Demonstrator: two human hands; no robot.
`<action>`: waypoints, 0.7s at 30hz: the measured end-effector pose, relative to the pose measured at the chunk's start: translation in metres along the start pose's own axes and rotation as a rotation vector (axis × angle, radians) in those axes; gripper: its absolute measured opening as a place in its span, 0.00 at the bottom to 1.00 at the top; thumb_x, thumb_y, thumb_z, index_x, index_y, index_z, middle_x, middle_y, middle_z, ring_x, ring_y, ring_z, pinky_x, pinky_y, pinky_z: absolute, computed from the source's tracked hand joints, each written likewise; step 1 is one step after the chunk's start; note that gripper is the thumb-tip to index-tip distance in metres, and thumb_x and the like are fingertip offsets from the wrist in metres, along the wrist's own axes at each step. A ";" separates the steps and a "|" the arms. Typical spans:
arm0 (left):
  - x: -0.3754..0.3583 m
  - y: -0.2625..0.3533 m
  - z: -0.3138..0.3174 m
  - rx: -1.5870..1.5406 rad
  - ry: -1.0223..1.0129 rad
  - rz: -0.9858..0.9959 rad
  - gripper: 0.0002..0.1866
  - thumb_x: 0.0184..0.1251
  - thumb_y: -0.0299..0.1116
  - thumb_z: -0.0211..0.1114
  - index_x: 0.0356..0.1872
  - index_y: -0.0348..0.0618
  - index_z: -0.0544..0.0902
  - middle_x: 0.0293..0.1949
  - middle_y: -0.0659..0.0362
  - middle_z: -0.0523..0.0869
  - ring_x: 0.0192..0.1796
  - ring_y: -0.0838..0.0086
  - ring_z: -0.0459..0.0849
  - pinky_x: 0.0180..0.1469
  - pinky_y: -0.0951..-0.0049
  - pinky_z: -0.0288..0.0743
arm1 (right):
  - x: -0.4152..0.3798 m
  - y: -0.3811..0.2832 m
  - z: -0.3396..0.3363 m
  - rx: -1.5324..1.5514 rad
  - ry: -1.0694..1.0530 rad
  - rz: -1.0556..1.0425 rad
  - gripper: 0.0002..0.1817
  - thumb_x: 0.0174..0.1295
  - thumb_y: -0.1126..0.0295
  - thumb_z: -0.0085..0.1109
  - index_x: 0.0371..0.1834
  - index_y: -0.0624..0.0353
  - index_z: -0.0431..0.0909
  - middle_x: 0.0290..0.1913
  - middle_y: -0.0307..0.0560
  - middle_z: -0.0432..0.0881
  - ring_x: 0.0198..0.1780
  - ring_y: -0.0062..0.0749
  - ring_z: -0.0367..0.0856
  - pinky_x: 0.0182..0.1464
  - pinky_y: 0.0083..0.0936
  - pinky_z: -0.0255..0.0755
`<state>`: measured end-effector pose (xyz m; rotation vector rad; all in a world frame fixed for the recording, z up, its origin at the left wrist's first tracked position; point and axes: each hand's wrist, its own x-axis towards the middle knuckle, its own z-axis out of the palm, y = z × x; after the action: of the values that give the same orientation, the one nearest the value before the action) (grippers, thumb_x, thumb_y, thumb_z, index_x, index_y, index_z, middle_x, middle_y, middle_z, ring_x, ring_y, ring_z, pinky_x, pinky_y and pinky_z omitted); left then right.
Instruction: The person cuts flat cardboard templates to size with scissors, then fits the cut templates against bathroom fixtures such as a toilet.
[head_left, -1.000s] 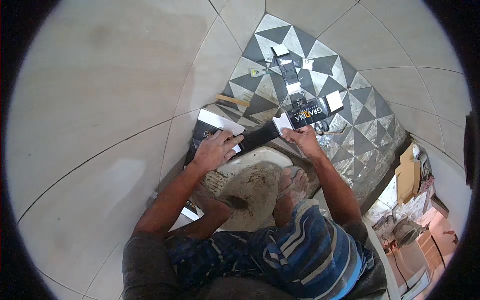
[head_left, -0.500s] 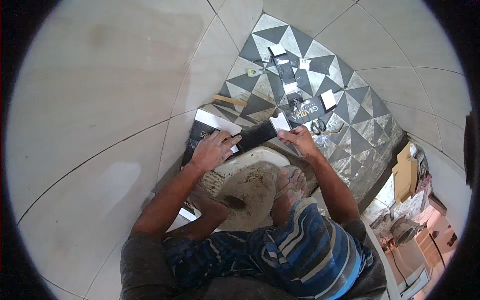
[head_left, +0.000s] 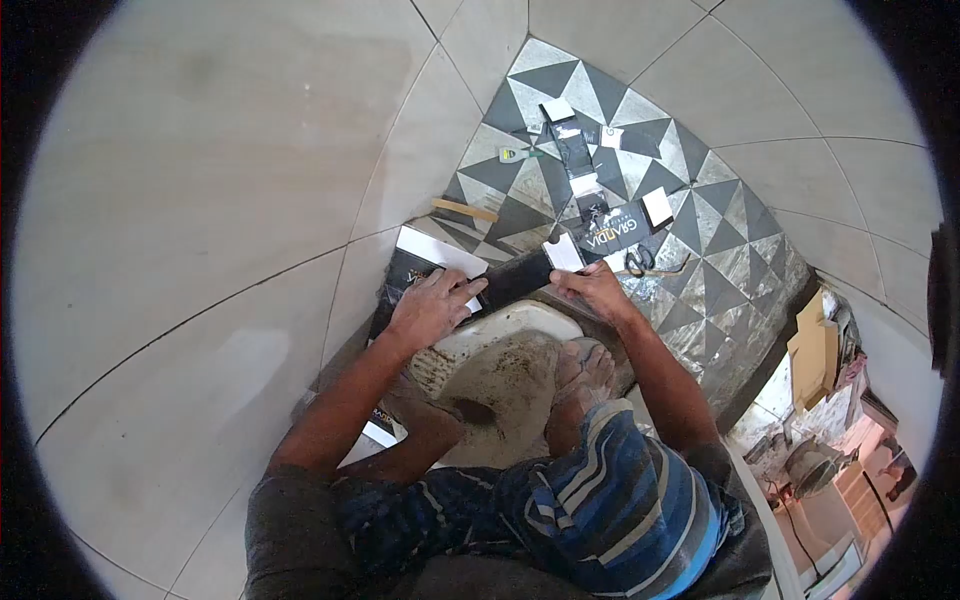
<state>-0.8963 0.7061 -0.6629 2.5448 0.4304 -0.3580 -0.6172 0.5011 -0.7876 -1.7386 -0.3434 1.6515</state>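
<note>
A long black cardboard strip (head_left: 514,283) with a white end flap (head_left: 563,252) stretches between my hands, across the far rim of a dirty squat toilet pan (head_left: 520,318). My left hand (head_left: 437,307) lies with fingers outstretched over the strip's left end and a black and white printed cardboard piece (head_left: 428,246). My right hand (head_left: 592,290) pinches the strip's right end just below the flap, thumb against the near edge. The strip's underside and its left end beneath my fingers are hidden.
Scissors (head_left: 638,262) lie beside a printed cardboard panel (head_left: 612,230). Farther off are a scraper (head_left: 515,154), a wooden stick (head_left: 464,210) and a black cardboard piece (head_left: 574,150). Tiled walls close in on both sides. My feet straddle the pan. Brown cardboard (head_left: 812,350) stands at right.
The whole view has shifted slightly. Both hands keep their places on the cardboard, with the right hand's grip moved slightly left along the strip's near edge.
</note>
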 end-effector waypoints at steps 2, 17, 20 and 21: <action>0.000 -0.001 0.001 -0.013 0.012 0.008 0.31 0.69 0.40 0.71 0.74 0.58 0.77 0.56 0.57 0.80 0.61 0.60 0.82 0.59 0.58 0.83 | -0.004 -0.006 0.001 0.019 -0.005 -0.024 0.28 0.60 0.48 0.79 0.40 0.68 0.90 0.35 0.42 0.89 0.35 0.25 0.84 0.41 0.29 0.79; 0.000 0.000 -0.004 -0.001 0.019 0.016 0.33 0.67 0.38 0.72 0.75 0.57 0.76 0.55 0.55 0.80 0.58 0.59 0.83 0.58 0.58 0.83 | -0.018 -0.027 0.009 0.023 0.022 -0.075 0.20 0.64 0.57 0.78 0.50 0.62 0.90 0.41 0.41 0.91 0.41 0.23 0.85 0.45 0.28 0.80; 0.000 0.002 -0.008 0.001 -0.045 -0.019 0.34 0.68 0.38 0.73 0.76 0.58 0.75 0.58 0.57 0.80 0.63 0.60 0.81 0.61 0.58 0.83 | -0.019 -0.027 0.010 0.080 0.028 -0.098 0.21 0.63 0.56 0.79 0.51 0.62 0.90 0.44 0.41 0.91 0.43 0.23 0.86 0.48 0.28 0.80; 0.000 0.000 -0.006 -0.010 -0.039 -0.015 0.33 0.68 0.38 0.72 0.75 0.58 0.76 0.58 0.57 0.80 0.63 0.61 0.81 0.61 0.57 0.83 | -0.017 -0.024 0.010 0.102 0.021 -0.104 0.22 0.63 0.56 0.79 0.52 0.62 0.90 0.45 0.42 0.91 0.44 0.23 0.86 0.49 0.27 0.81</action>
<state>-0.8956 0.7094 -0.6578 2.5219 0.4362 -0.4094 -0.6228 0.5106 -0.7590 -1.6342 -0.3281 1.5490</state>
